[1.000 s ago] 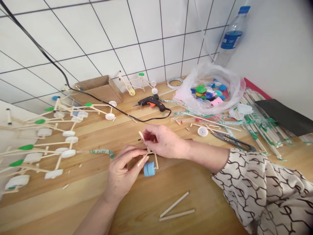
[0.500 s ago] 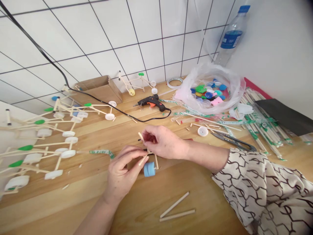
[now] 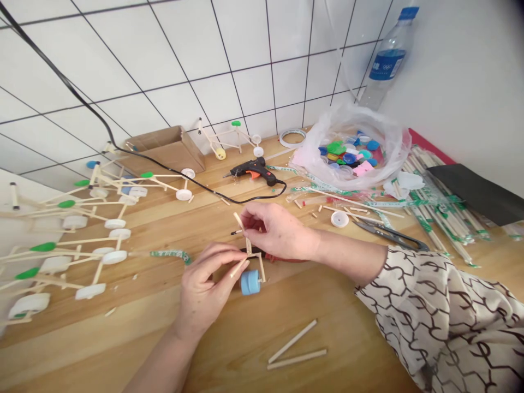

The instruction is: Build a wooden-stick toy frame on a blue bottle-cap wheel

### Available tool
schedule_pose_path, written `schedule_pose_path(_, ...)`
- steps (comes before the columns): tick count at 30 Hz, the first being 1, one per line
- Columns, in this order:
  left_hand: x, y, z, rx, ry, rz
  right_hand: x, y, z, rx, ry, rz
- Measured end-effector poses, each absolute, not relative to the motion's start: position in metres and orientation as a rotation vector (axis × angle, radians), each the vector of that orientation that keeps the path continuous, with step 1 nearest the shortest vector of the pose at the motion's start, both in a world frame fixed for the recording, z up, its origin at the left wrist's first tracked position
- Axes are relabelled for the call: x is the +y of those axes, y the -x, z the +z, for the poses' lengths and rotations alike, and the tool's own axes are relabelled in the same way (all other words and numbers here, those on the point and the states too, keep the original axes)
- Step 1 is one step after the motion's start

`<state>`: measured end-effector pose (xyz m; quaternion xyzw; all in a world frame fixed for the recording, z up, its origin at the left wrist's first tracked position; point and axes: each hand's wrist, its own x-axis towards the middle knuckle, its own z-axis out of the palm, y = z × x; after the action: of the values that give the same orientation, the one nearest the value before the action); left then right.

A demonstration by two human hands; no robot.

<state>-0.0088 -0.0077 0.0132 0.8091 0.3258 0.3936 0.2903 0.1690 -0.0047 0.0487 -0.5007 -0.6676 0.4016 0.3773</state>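
Note:
My left hand [image 3: 207, 289] pinches a short wooden stick [image 3: 238, 268] between thumb and fingertips. Above it, my right hand [image 3: 276, 232] is closed on another wooden stick [image 3: 238, 220], whose pale end sticks out past the fingers. Between the hands is a small stick frame [image 3: 262, 267], partly covered by my fingers. Blue bottle caps [image 3: 250, 282] are joined to its lower end. Whether the held sticks belong to this frame is hidden. Two loose sticks [image 3: 297, 359] lie in front, forming a V.
Finished-looking stick bikes with cap wheels [image 3: 114, 224] crowd the left. Behind are a glue gun [image 3: 254, 172], cardboard box [image 3: 164, 153] and tape roll [image 3: 292, 138]. A bag of caps [image 3: 347, 158], thread snips [image 3: 393, 237] and bundled sticks [image 3: 442, 207] stand right. A red-and-black object [image 3: 282, 258] is half hidden.
My right hand has risen slightly away from the left fingertips, still with its stick. More of the frame's upper sticks shows between the hands. My left hand is nearly still.

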Motion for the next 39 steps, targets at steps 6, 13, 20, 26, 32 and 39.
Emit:
schedule_pose_path(6, -0.007, 0.008, 0.012, 0.876, -2.177, 1.069, 0.0, -0.183, 0.056, -1.936, 1.533, 0.657)
schedule_pose_path(13, -0.007, 0.008, 0.013, 0.869, -2.193, 1.095, 0.012, -0.207, 0.064, -2.201, 1.886, 0.444)
schedule_pose_path(20, -0.007, 0.009, 0.012, 0.867, -2.178, 1.089, 0.014, -0.208, 0.064, -2.363, 2.044, 0.411)
schedule_pose_path(26, -0.007, 0.01, 0.01, 0.864, -2.181, 1.082, 0.009, -0.216, 0.072, -2.351, 1.78, 0.656)
schedule_pose_path(32, -0.007, 0.009, 0.011, 0.864, -2.176, 1.064, 0.002, -0.209, 0.072, -2.46, 1.512, 0.819)
schedule_pose_path(39, -0.007, 0.009, 0.013, 0.862, -2.192, 1.063, -0.002, -0.199, 0.069, -2.448, 1.475, 0.765)
